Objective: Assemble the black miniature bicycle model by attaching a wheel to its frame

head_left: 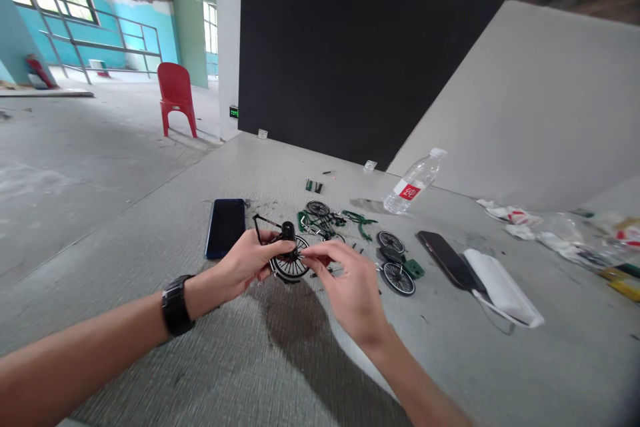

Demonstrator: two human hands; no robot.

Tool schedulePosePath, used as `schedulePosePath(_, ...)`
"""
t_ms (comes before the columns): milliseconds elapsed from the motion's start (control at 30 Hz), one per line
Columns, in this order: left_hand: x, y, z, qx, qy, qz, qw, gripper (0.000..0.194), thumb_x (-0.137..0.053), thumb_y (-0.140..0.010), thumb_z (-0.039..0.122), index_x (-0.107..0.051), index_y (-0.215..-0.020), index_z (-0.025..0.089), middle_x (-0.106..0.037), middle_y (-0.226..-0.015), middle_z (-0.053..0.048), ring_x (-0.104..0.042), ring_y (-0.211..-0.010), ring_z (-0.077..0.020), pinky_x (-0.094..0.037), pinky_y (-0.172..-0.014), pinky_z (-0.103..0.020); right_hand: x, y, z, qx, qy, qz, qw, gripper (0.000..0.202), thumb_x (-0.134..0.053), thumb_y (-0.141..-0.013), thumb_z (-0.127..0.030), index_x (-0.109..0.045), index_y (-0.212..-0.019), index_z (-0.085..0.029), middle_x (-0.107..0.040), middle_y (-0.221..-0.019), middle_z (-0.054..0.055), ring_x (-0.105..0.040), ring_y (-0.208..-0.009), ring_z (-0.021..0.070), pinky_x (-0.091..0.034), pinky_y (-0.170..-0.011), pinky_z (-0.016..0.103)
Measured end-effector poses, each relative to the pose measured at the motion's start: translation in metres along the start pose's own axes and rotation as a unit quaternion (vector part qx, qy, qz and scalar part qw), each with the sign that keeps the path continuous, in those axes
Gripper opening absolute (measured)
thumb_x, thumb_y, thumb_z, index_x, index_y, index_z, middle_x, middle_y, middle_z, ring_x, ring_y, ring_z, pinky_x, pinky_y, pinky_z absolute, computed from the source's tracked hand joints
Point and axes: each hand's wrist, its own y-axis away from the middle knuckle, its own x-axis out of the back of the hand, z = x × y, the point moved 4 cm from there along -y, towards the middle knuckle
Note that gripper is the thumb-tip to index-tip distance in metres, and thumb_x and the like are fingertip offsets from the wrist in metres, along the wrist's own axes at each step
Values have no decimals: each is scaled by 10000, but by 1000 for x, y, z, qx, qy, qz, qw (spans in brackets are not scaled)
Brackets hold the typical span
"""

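Note:
A small model bicycle part [290, 267], a black frame piece with a spoked wheel, is held up above the grey surface. My left hand [250, 259] is closed round its frame side, with the thumb on a black rounded piece [289, 231]. From the right, my right hand [345, 277] pinches at the wheel's hub; whatever sits between those fingertips is too small to make out. Behind the hands lie green bicycle parts [360, 217] and a loose wheel [317, 208]. Two more wheels [399, 278] rest right of my right hand.
A dark phone [226, 228] lies left of the hands. To the right are a clear bottle [415, 183], another phone [447, 259] and a white case [503, 287]. Plastic wrappings [565, 230] lie at far right. A black panel [350, 60] stands behind; a red chair [176, 97] is farther off.

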Motion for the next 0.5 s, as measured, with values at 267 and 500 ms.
schedulePosePath(267, 0, -2, 0, 11, 17, -8, 1000, 233, -766, -738, 326, -660, -736, 119, -617, -630, 15, -358, -386, -22, -226, -340, -174, 1, 2, -3, 63, 26, -14, 998, 178, -596, -910, -158, -751, -947, -238, -707, -889, 35, -673, -797, 170, -568, -752, 325)
schedulePosePath(500, -2, 1, 3, 15, 33, -34, 999, 178, -760, -730, 268, -643, -719, 135, -592, -610, 31, -349, -397, -25, -229, -354, -173, 1, 4, -1, 91, 53, -11, 994, 225, -576, -916, -126, -752, -999, -240, -698, -920, 34, -668, -816, 158, -573, -749, 307)
